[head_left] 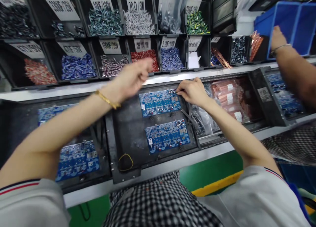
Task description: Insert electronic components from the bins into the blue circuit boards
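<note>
My left hand, smeared by motion, is in front of the bin of small red capacitors. Its fingers look partly curled, but whether they hold anything is unclear. My right hand is closed in a pinch at the top right corner of the upper blue circuit board, beside small black cylindrical parts. Whatever lies between those fingertips is hidden. Below it, a second blue circuit board lies in the same black tray. Both boards carry many small parts and a white label.
Labelled bins of loose components line the back in two rows, including blue capacitors and white resistors. Bagged copper-coloured parts lie right of the tray. More boards are at left. Another person's hand reaches into a blue bin.
</note>
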A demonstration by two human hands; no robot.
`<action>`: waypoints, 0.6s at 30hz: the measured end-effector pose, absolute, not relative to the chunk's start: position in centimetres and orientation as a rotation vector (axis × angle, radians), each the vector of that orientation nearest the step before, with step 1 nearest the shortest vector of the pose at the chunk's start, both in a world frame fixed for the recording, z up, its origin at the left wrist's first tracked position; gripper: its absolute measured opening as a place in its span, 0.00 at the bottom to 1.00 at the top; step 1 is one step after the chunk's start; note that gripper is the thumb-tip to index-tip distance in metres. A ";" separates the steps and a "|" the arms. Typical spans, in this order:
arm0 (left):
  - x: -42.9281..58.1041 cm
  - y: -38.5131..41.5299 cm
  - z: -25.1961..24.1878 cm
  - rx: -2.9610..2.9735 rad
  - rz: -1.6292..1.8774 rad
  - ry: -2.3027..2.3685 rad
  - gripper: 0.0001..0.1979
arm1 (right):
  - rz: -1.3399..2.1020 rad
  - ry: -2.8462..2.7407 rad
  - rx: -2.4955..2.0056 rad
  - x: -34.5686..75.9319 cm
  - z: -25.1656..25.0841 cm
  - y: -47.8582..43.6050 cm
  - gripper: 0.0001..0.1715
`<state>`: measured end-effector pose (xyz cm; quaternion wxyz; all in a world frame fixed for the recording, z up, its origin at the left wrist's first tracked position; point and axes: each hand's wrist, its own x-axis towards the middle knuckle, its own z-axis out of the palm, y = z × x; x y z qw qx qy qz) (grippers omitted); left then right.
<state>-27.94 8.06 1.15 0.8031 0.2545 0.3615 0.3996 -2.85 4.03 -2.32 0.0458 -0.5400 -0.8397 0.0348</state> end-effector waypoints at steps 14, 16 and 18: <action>-26.0 -6.6 -0.2 0.386 0.530 0.763 0.12 | 0.337 -2.349 -1.365 -8.3 2.4 -7.2 0.08; -28.7 -7.9 0.1 0.396 0.443 0.856 0.09 | 0.250 -2.455 -1.397 -6.3 1.9 -7.7 0.07; -33.0 -9.0 0.4 0.443 0.451 1.057 0.11 | 0.159 -2.563 -1.458 -4.1 0.7 -8.0 0.07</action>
